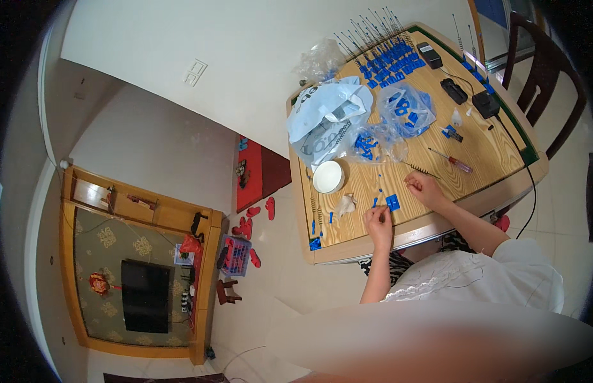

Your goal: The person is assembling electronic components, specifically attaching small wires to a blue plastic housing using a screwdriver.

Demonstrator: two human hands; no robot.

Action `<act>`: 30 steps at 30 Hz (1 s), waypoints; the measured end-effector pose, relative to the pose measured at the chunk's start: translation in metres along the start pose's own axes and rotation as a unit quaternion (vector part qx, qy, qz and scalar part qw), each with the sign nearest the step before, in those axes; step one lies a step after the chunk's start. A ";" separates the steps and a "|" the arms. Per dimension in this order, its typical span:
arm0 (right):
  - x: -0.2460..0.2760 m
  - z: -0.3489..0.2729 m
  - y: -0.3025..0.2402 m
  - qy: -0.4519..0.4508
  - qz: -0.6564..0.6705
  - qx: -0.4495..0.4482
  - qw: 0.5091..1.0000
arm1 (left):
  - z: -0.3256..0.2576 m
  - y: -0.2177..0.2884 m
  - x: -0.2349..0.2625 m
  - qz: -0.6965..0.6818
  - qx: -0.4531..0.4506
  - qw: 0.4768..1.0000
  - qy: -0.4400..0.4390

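The left hand point(377, 220) is held low over the near part of the worktop point(357, 236), fingers drawn narrow, just beside a blue square piece point(392, 202). The right hand point(424, 190) is curled near a dark spring point(419, 168); whether anything is pinched in either cannot be told. Small blue bits point(380, 186) are laid just beyond the left hand, presumably for easy picking. The screwdriver point(459, 165) is placed to the right, seemingly within reach. Finished-looking spring pieces point(391, 64) are stood together at the far edge, perhaps out of the way. Forward movement is bounded by the white bowl point(328, 177) and bags point(406, 110); bare wood is left between screwdriver and near edge.
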State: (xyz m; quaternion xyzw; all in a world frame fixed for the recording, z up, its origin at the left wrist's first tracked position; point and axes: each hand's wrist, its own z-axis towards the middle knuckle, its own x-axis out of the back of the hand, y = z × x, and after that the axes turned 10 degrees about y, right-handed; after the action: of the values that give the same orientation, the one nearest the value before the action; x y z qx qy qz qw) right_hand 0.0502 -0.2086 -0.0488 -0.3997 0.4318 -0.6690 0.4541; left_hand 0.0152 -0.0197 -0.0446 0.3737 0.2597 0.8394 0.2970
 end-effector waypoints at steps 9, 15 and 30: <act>0.001 0.001 0.000 0.008 -0.022 0.006 1.000 | 0.047 -0.054 0.048 0.091 0.020 0.985 0.148; -0.001 0.000 -0.002 0.016 -0.020 0.041 0.999 | 0.062 -0.088 0.058 0.202 -0.005 0.977 0.068; -0.003 0.000 -0.002 0.009 -0.032 0.013 0.999 | 0.044 -0.097 0.073 -0.233 0.284 0.924 0.106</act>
State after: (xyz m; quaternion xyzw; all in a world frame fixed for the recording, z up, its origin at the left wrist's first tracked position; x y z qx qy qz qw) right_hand 0.0504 -0.2056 -0.0468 -0.4016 0.4142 -0.6922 0.4336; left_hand 0.0394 0.1072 -0.0481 0.2800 0.5973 0.6723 0.3358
